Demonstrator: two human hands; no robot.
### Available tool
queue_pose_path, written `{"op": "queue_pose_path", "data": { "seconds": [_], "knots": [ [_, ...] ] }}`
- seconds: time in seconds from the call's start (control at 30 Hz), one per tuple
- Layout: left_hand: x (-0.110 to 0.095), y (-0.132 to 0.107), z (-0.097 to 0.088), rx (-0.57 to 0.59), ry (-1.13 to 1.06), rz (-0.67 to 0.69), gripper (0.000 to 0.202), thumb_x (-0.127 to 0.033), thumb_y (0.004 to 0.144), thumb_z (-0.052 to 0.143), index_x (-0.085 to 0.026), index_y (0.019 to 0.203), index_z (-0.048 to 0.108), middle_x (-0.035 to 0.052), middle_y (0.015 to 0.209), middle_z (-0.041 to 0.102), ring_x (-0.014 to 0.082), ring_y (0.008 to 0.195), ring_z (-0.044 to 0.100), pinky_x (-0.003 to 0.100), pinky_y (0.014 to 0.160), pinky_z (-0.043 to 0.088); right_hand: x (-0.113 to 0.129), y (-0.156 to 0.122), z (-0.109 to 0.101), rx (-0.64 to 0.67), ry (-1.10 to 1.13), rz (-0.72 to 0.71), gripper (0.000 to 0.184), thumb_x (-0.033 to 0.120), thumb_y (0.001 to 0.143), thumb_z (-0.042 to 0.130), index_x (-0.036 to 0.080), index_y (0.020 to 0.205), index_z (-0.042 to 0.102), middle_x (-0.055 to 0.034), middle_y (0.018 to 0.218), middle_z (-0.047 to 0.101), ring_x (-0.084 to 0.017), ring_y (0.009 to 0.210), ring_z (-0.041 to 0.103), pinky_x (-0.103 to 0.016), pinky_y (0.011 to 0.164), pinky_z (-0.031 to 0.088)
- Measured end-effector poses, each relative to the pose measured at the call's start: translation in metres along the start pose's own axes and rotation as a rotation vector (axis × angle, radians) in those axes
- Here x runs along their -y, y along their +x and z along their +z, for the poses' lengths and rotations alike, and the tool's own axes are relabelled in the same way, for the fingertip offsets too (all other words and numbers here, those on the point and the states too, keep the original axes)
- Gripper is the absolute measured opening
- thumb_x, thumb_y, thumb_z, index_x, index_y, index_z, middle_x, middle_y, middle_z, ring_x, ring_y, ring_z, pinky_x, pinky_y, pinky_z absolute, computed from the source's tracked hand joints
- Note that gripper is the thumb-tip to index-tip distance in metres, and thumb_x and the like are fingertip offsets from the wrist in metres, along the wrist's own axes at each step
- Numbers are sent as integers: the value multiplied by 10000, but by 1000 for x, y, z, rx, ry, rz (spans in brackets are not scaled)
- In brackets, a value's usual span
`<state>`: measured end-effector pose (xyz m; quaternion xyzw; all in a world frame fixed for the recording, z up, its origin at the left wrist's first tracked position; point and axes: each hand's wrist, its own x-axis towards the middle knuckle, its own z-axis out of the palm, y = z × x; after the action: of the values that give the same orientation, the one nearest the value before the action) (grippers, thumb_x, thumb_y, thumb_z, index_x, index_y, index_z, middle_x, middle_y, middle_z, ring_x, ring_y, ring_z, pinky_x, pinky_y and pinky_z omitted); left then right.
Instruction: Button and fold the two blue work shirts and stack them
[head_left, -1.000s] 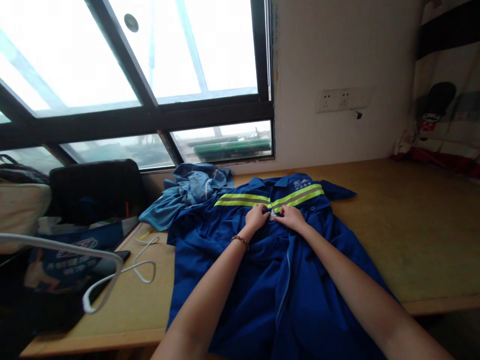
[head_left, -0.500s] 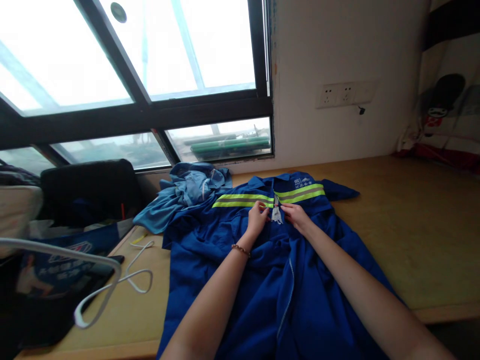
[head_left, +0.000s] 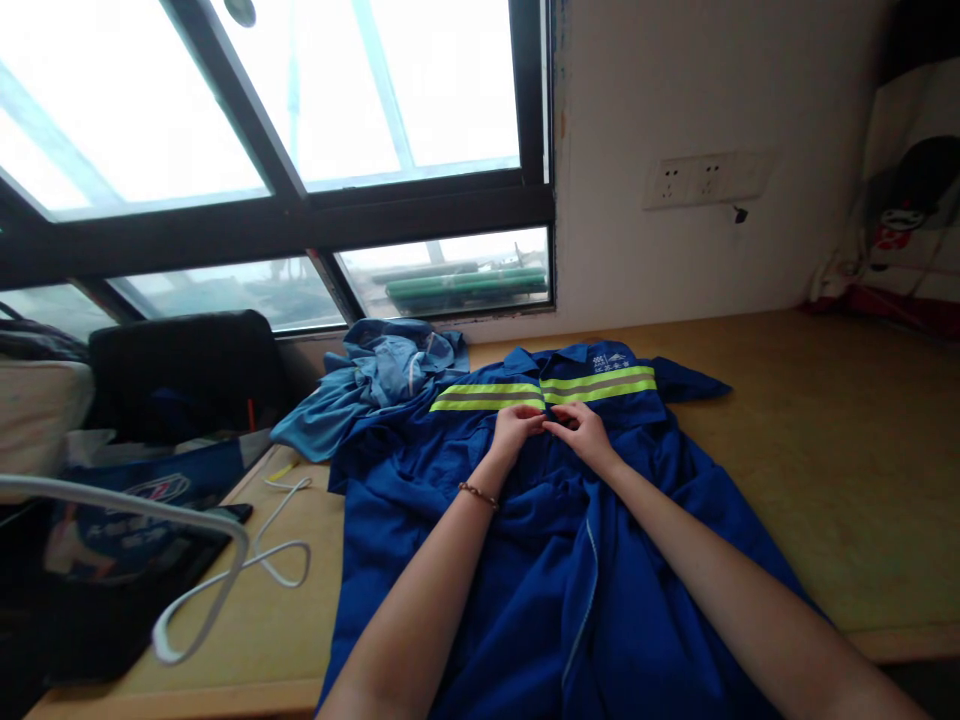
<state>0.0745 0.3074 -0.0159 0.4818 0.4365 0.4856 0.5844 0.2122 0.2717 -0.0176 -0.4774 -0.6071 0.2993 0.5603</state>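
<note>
Pinching shirt placket | L hand, R hand closed on it | under stripe

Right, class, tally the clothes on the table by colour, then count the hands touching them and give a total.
dark blue jacket: 1
light blue garment: 1
Hands, the left hand and right hand, both on the jacket's front: 2
Total: 4
</note>
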Motion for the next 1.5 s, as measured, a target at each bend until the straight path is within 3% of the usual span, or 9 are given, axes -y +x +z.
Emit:
{"op": "queue_pose_path", "data": {
  "seconds": [0.07,0.13,0.4,0.6,0.83,1.03,1.2,1.3,1.5],
  "knots": [
    [-6,-3,0,23,-100,-16,259,-196,519,744,-99,713,601,41,654,639,150,618,620,295,662,515,9,-4,0,-63,-123,-68,246,315,623,628,164,817,628,-65,856,589,-185,797,548,-292,695,448],
    [-9,-6,0,54,-170,-15,278,-204,544,738,-98,762,604,64,713,655,172,688,635,317,720,510,12,-4,-2,-105,-119,-47,200,285,648,580,161,801,616,-67,853,601,-185,796,556,-296,710,450],
    [1,-9,-1,103,-179,-29,258,-216,581,723,-98,772,596,86,746,664,178,718,641,333,758,507,-4,12,-13,85,381,364,227,319,623,566,180,769,671,-22,695,673,-198,741,617,-335,747,464],
    [1,-8,-2,109,-184,-20,272,-233,559,736,-100,754,602,84,753,666,165,700,638,327,753,508,-2,11,-15,197,474,387,255,306,581,629,186,798,685,-25,736,686,-210,770,625,-351,759,472],
    [6,-6,-2,74,-211,4,237,-197,540,738,-97,714,612,55,705,656,136,655,625,310,750,506,-18,8,-3,106,539,426,273,253,578,586,183,826,677,-35,769,682,-177,641,617,-314,634,489],
    [7,-5,-3,78,-214,8,238,-202,537,738,-98,712,615,57,702,654,138,657,622,314,748,504,-22,7,0,95,372,278,309,285,661,518,175,916,655,-46,853,662,-171,685,603,-320,654,488],
    [5,-6,0,31,-198,11,251,-210,506,751,-99,677,605,39,652,638,135,630,610,289,698,506,-2,-1,0,70,-77,-54,289,234,749,438,168,937,648,-68,946,627,-178,862,568,-314,812,436],
    [2,-7,2,2,-170,-16,268,-293,556,723,-101,703,608,33,635,621,127,607,594,257,626,500,7,-7,4,86,-294,-182,315,187,775,410,155,1023,602,-84,945,609,-174,873,552,-306,824,422],
    [1,-7,2,-46,-178,-3,247,-259,532,734,-100,653,589,4,603,569,99,569,551,212,553,464,9,-10,6,146,-354,-321,315,119,782,390,147,1045,562,-82,887,587,-171,812,543,-309,765,441]
  ]
}}
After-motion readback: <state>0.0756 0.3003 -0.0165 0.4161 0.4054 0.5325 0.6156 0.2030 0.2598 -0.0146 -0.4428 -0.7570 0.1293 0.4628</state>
